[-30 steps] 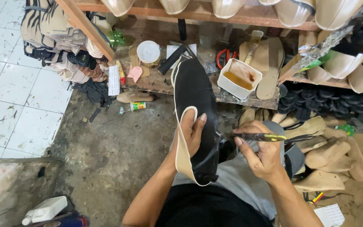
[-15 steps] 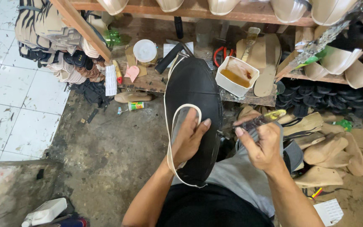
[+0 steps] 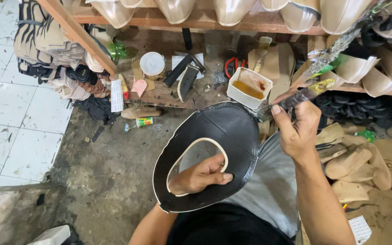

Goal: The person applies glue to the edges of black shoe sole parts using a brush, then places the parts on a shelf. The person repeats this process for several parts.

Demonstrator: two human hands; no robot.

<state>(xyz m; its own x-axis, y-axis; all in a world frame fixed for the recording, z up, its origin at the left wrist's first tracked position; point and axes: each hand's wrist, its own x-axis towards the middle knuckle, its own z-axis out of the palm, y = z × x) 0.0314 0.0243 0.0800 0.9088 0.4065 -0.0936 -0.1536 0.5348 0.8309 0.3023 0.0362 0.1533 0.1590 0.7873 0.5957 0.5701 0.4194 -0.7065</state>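
Hands in view: two, the left hand (image 3: 199, 177) and the right hand (image 3: 296, 129). Black shoe uppers with a pale edge: one (image 3: 214, 149), with one oval opening. Glue-crusted brushes: one (image 3: 305, 94). White square tubs of amber glue: one (image 3: 249, 87). Round white lids on the desk (image 3: 159, 97): one (image 3: 152, 63). Black rectangular blocks on the desk: two (image 3: 183, 75). Red-handled pliers: one pair (image 3: 231, 67). Small printed cans on the floor: one (image 3: 144, 121). Pink heart-shaped scraps: one (image 3: 139, 86). Bundles of stacked tan cut pieces at upper left: several (image 3: 37, 41); exact count cannot be determined. Wooden lasts at right: several (image 3: 350, 161), overlapping, not countable.
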